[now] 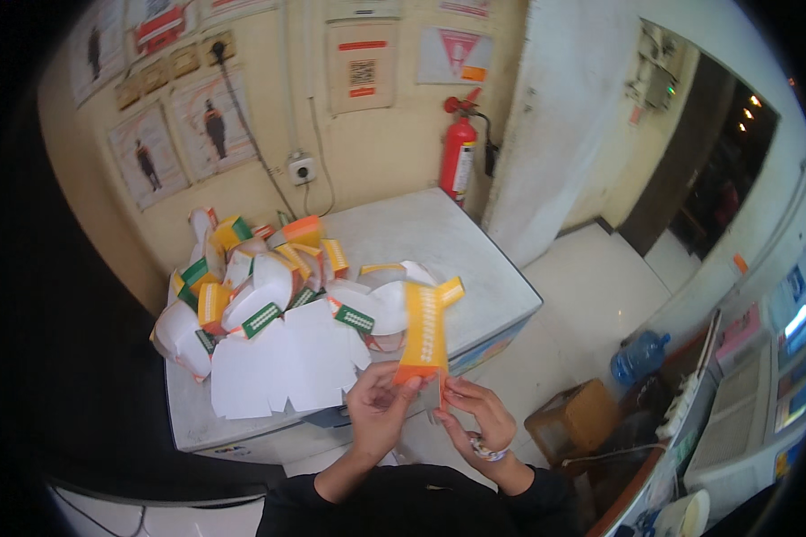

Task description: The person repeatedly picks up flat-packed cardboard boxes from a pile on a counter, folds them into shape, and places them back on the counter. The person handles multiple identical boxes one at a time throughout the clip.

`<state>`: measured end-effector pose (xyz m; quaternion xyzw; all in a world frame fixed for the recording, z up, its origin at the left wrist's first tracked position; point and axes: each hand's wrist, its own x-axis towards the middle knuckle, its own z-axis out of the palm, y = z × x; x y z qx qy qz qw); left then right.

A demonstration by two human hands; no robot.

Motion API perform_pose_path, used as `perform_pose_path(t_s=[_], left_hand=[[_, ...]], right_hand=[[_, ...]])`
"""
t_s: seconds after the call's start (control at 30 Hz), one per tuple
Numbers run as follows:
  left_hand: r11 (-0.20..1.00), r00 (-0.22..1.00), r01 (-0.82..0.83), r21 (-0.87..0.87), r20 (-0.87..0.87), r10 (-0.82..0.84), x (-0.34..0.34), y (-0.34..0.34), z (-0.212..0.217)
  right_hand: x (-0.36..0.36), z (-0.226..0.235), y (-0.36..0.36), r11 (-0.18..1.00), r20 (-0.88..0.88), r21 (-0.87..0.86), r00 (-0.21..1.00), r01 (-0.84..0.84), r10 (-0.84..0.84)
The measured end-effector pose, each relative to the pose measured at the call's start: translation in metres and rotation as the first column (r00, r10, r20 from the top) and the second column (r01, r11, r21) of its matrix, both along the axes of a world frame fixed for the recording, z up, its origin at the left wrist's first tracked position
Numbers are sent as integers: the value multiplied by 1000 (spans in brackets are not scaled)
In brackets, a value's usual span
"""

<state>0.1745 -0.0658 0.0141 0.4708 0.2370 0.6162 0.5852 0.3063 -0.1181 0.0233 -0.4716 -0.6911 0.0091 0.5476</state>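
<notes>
Centre frame: left hand [378, 404] and right hand [475, 413] are pinching, clamped on the orange carton blank [423, 329]'s lower end. Folded cartons [242, 277] are piling centre-left; flat white blanks [278, 367] are waiting unfolded.

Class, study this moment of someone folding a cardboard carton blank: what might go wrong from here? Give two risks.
1. Both the left hand and the right hand pinch only the lower end of the orange carton blank, so its free upper part may flop or crease crookedly.
2. The heap of folded cartons sits close to the edge of the white chest surface; a nudge might send pieces to the floor.
</notes>
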Motion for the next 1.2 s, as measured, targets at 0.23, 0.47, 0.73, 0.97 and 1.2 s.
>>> perform_pose_path(t_s=[0.23,0.47,0.73,0.97,1.2], left_hand=[[518,674,-181,836,-278,685,34,-32,-20],[872,808,-65,485,-488,332,77,-80,-19],[986,986,105,133,-145,-85,73,-71,-31],[998,992,-66,20,-105,68,79,-71,-35],[779,668,384,497,-731,138,77,-69,-22]], right_hand=[[48,0,-46,990,-388,-92,920,-102,59],[65,-7,-62,995,-357,21,930,97,-83],[66,-19,-67,990,-133,63,984,127,-118],[41,-34,-68,984,26,-128,992,122,-120],[106,-11,-73,954,437,-260,899,148,-21]])
